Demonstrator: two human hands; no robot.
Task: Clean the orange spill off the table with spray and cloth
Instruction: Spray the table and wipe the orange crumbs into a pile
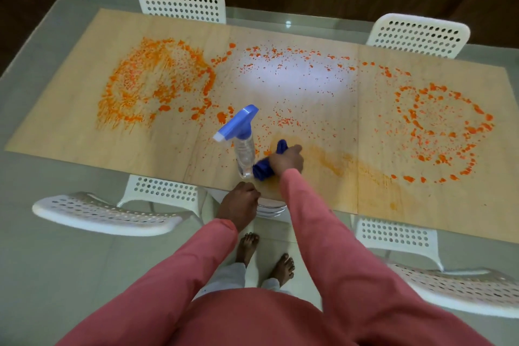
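Observation:
Orange spill (157, 84) covers the pale wooden sheet (70, 123) on the glass table, thick at the left, scattered in the middle and ringed at the right (443, 126). A smeared orange streak (342, 166) runs along the near edge. A clear spray bottle (245, 154) with a blue trigger head stands upright near the front edge. My right hand (288, 160) is shut on a bunched blue cloth (264, 168), pressed on the sheet just right of the bottle. My left hand (238, 202) rests at the table's front edge, fingers curled, holding nothing that I can see.
White perforated chairs stand at the far side (182, 3) (421, 34) and at the near side (106, 213) (449, 286). The glass table edge (36, 45) frames the sheet. My bare feet (264, 255) show through the glass below.

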